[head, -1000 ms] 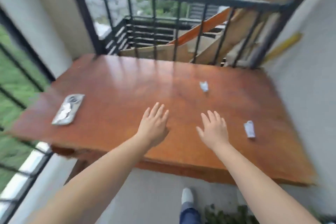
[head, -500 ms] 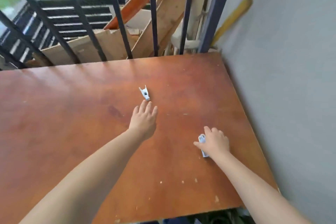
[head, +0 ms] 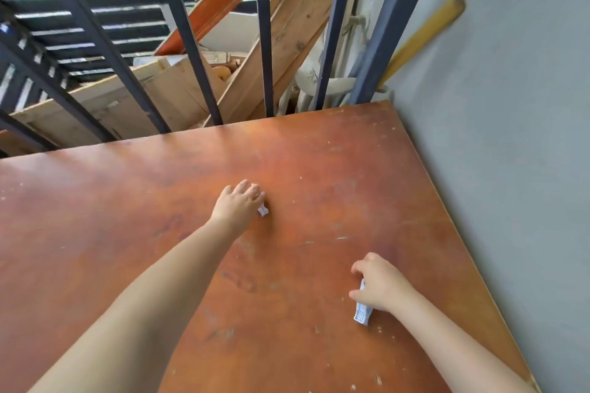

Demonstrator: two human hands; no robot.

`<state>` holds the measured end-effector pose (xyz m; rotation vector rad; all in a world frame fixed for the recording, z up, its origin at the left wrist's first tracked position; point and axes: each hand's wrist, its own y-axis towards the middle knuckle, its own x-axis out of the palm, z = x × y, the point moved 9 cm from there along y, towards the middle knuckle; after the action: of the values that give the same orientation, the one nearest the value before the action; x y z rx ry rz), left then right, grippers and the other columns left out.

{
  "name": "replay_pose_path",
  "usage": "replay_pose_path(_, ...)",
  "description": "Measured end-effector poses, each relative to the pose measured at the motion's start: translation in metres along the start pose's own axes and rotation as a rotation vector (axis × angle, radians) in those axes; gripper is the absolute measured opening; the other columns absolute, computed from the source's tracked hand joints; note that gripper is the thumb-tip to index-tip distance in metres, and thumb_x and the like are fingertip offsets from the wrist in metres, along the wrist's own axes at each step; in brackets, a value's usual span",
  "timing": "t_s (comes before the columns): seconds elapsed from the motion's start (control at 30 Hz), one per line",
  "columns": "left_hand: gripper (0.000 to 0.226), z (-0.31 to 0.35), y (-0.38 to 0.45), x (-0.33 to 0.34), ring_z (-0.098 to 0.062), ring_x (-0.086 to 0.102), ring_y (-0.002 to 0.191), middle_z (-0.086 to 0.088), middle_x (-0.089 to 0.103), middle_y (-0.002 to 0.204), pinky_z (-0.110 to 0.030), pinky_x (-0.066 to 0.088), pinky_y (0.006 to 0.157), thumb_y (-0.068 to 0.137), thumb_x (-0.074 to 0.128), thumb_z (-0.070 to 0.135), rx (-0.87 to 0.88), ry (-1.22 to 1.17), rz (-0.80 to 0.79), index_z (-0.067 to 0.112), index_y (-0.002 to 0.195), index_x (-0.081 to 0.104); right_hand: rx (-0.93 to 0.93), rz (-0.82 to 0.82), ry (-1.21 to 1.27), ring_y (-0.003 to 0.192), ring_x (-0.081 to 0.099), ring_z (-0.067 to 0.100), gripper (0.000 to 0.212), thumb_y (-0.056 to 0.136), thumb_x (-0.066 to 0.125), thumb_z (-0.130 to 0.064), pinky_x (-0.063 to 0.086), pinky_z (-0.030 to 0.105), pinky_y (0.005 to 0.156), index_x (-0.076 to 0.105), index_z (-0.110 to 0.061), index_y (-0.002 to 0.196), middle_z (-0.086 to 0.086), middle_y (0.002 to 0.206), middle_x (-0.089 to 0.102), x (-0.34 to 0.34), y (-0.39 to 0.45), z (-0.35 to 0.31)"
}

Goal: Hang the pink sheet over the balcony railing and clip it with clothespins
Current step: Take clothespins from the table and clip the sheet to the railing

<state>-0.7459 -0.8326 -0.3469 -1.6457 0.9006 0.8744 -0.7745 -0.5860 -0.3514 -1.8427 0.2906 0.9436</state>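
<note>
A worn, reddish-brown wooden tabletop is seen from above, its far edge set against the dark metal bars of the balcony railing and its right edge lying along a plain grey wall. The broad left part of the tabletop is bare, marked only by pale scuffs and specks, and open surface separates the two hands, which lie well apart. The left hand is laid palm down near the middle of the tabletop, its fingers curled together over a small white plastic clothespin, of which only one end shows at the fingertips; whether it is truly clamped cannot be told. The right hand rests nearer the right edge, its fingers closed on a second white plastic clothespin with a gridded grip end, which protrudes below the hand toward the near edge. Beyond the bars, stacked pale wooden planks and an orange-stained board are seen leaning, and a yellow wooden handle rests against the wall. The pink sheet is not visible in this view.
</note>
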Motion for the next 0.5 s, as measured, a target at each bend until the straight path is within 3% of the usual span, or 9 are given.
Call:
replay_pose_path(0.07, 0.042, -0.003, 0.001, 0.0, -0.026, 0.027, 0.133, -0.006, 0.039, 0.136, -0.035, 0.03, 0.1, 0.091, 0.035, 0.009, 0.002, 0.018, 0.065, 0.012, 0.133, 0.033, 0.032, -0.015, 0.033, 0.093, 0.05, 0.022, 0.026, 0.079, 0.049, -0.007, 0.043, 0.029, 0.081, 0.055, -0.016, 0.103, 0.001, 0.096, 0.04, 0.007, -0.002, 0.003)
replay_pose_path(0.17, 0.037, -0.008, -0.012, 0.005, -0.027, 0.042, 0.119, -0.007, 0.045, 0.124, -0.033, 0.034, 0.093, 0.086, 0.039, 0.007, -0.051, -0.08, 0.065, 0.012, 0.123, 0.039, 0.084, 0.055, 0.041, 0.086, 0.048, 0.022, 0.025, 0.077, 0.043, 0.003, 0.041, 0.03, 0.077, 0.058, -0.01, 0.092, -0.003, 0.079, 0.038, 0.006, -0.007, 0.007)
replay_pose_path(0.23, 0.038, -0.01, -0.027, 0.011, -0.029, 0.047, 0.112, -0.009, 0.043, 0.121, -0.034, 0.039, 0.086, 0.086, 0.043, 0.008, -0.105, -0.245, 0.031, 0.011, 0.123, 0.039, 0.102, 0.071, 0.053, 0.096, 0.055, 0.025, 0.03, 0.077, 0.044, 0.002, 0.043, 0.029, 0.078, 0.061, -0.01, 0.098, 0.005, 0.095, 0.056, 0.002, -0.009, 0.003)
replay_pose_path(0.3, 0.037, -0.01, -0.047, 0.017, -0.032, 0.051, 0.106, -0.012, 0.041, 0.118, -0.038, 0.04, 0.074, 0.088, 0.046, 0.013, -0.186, -0.489, -0.015, 0.011, 0.124, 0.039, 0.11, 0.07, 0.039, 0.1, 0.058, 0.025, 0.032, 0.076, 0.044, -0.001, 0.046, 0.027, 0.079, 0.063, -0.015, 0.098, 0.008, 0.107, 0.062, -0.003, -0.01, -0.007)
replay_pose_path(0.4, 0.034, -0.006, -0.083, 0.025, -0.034, 0.053, 0.104, -0.015, 0.043, 0.117, -0.04, 0.043, 0.078, 0.091, 0.043, 0.023, -0.261, -0.675, -0.016, 0.008, 0.121, 0.044, -0.003, 0.106, -0.125, 0.106, 0.052, 0.026, 0.028, 0.078, 0.048, -0.001, 0.045, 0.029, 0.084, 0.064, -0.011, 0.098, 0.009, 0.11, 0.059, -0.012, -0.01, -0.039)
replay_pose_path(0.5, 0.027, -0.004, -0.13, 0.036, -0.034, 0.053, 0.101, -0.015, 0.049, 0.11, -0.037, 0.04, 0.076, 0.092, 0.041, 0.028, -0.369, -0.817, 0.014, 0.006, 0.106, 0.047, -0.195, 0.154, -0.212, 0.111, 0.043, 0.029, 0.018, 0.082, 0.048, -0.005, 0.041, 0.03, 0.085, 0.063, -0.008, 0.092, 0.01, 0.111, 0.051, -0.013, -0.013, -0.079)
